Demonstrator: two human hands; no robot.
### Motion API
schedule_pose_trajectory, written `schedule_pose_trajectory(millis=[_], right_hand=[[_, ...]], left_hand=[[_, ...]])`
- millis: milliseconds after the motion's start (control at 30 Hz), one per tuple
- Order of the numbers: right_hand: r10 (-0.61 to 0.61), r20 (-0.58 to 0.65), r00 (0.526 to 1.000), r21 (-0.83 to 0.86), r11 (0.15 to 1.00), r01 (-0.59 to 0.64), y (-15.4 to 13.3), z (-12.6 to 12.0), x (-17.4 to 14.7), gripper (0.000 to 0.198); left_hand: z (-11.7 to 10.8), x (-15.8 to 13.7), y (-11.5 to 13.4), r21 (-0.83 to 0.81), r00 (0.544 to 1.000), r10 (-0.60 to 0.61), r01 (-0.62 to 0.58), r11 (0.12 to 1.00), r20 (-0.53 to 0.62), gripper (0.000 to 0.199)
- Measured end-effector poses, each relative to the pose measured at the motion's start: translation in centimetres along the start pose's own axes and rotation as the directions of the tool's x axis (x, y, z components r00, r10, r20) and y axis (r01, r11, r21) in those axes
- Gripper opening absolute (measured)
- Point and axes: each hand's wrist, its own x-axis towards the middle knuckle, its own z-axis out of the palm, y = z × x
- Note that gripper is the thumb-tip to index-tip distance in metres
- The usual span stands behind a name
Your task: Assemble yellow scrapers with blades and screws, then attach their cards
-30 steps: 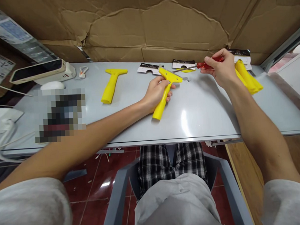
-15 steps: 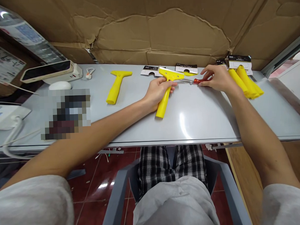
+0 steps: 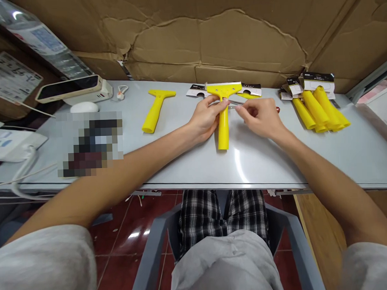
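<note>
My left hand [image 3: 207, 117] is closed around the neck of a yellow scraper [image 3: 223, 127], whose wide head with a metal strip points away from me and whose hollow handle points toward me. Close to its right, my right hand [image 3: 262, 117] has thumb and forefinger pinched together; anything between them is too small or hidden to make out. Behind that hand the red handle end of a screwdriver [image 3: 277, 110] peeks out, the rest mostly covered. Thin metal pieces [image 3: 233, 107] show between the scraper and my right fingertips.
Another yellow scraper [image 3: 154, 114] lies to the left. Several yellow handles [image 3: 321, 111] with black-and-white cards [image 3: 318, 80] are piled at the right. Further left are a phone [image 3: 69, 88], a white mouse [image 3: 84, 107], a power strip [image 3: 15, 140] and a bottle [image 3: 47, 42]. Cardboard [image 3: 164, 40] stands behind.
My right hand has left the red screwdriver handle and moved left and nearer, beside the scraper. My left hand has turned the scraper more upright, facing straight ahead.
</note>
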Motion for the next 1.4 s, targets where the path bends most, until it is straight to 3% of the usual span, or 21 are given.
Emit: schedule_pose_trajectory(millis=[100, 200, 333, 433, 533, 600, 667, 733, 800, 867, 900, 1033, 1133, 1200, 1267, 1333, 1400], right_hand=[[0.088, 0.232, 0.969, 0.202, 0.970, -0.136, -1.6, 1.4, -0.9, 0.065], [0.149, 0.375, 0.915, 0.353, 0.890, -0.290, -1.8, 1.8, -1.0, 0.064], [0.222, 0.394, 0.892, 0.488, 0.771, -0.408, -0.9, 1.6, -0.5, 0.056], [0.284, 0.380, 0.880, 0.579, 0.669, -0.466, 0.2, 1.4, 0.1, 0.048], [0.305, 0.357, 0.883, 0.619, 0.630, -0.468, 0.9, 1.1, 0.5, 0.038], [0.325, 0.322, 0.889, 0.643, 0.615, -0.457, 1.2, 1.0, 0.7, 0.034], [0.343, 0.301, 0.890, 0.664, 0.594, -0.454, 1.2, 0.9, 0.9, 0.035], [0.348, 0.298, 0.889, 0.674, 0.583, -0.454, 1.2, 0.8, 0.9, 0.036], [0.325, 0.321, 0.890, 0.661, 0.596, -0.456, 1.3, 0.8, 0.8, 0.037], [0.274, 0.371, 0.887, 0.620, 0.637, -0.457, 1.4, 0.8, 0.7, 0.034], [0.245, 0.397, 0.885, 0.597, 0.663, -0.452, 1.5, 0.8, 0.6, 0.033], [0.183, 0.435, 0.882, 0.549, 0.722, -0.421, 1.6, 0.7, 0.5, 0.036], [0.172, 0.434, 0.884, 0.562, 0.716, -0.415, 1.6, 0.7, 0.5, 0.038], [0.167, 0.435, 0.885, 0.573, 0.707, -0.415, 1.7, 0.6, 0.5, 0.039], [0.163, 0.439, 0.884, 0.578, 0.702, -0.417, 1.7, 0.6, 0.5, 0.041], [0.159, 0.438, 0.885, 0.583, 0.699, -0.414, 1.8, 0.7, 0.5, 0.042], [0.162, 0.426, 0.890, 0.595, 0.691, -0.410, 1.9, 0.7, 0.6, 0.043]], left_hand=[[0.0, -0.1, 0.2, 0.031, 1.000, 0.025, -0.025, 0.999, -0.007, 0.015], [0.0, -0.3, 0.2, 0.073, 0.999, 0.047, -0.049, 0.996, 0.026, 0.024], [-0.7, 0.5, 0.1, 0.093, 0.995, 0.013, -0.022, 0.995, 0.095, 0.032], [-1.9, 2.3, 0.9, 0.170, 1.000, -0.022, 0.019, 0.985, 0.015, 0.027], [-4.0, 4.7, 2.9, 0.367, 0.984, 0.155, -0.112, 0.923, -0.091, 0.021], [-5.6, 6.0, 4.4, 0.543, 0.943, 0.322, -0.229, 0.808, -0.081, 0.026], [-7.1, 6.8, 5.6, 0.681, 0.909, 0.416, -0.286, 0.674, -0.030, 0.032], [-8.2, 7.0, 5.9, 0.813, 0.912, 0.406, -0.283, 0.510, 0.063, 0.043], [-9.0, 6.8, 5.6, 0.923, 0.927, 0.324, -0.279, 0.265, 0.188, 0.053], [-9.5, 6.7, 5.0, 0.956, 0.930, 0.239, -0.293, 0.020, 0.280, 0.062], [-9.6, 6.6, 4.6, 0.953, 0.934, 0.189, -0.296, -0.062, 0.302, 0.064], [-9.5, 6.5, 3.9, 0.913, 0.930, 0.039, -0.350, -0.209, 0.365, 0.058], [-9.1, 6.1, 4.1, 0.907, 0.936, 0.067, -0.314, -0.280, 0.345, 0.057], [-9.0, 5.9, 4.4, 0.913, 0.944, 0.102, -0.271, -0.306, 0.315, 0.057], [-9.1, 5.9, 4.7, 0.932, 0.950, 0.135, -0.238, -0.272, 0.282, 0.056], [-9.3, 6.1, 5.1, 0.962, 0.945, 0.204, -0.228, -0.148, 0.255, 0.056], [-9.3, 6.5, 5.5, 0.966, 0.927, 0.300, -0.253, 0.057, 0.225, 0.066]])
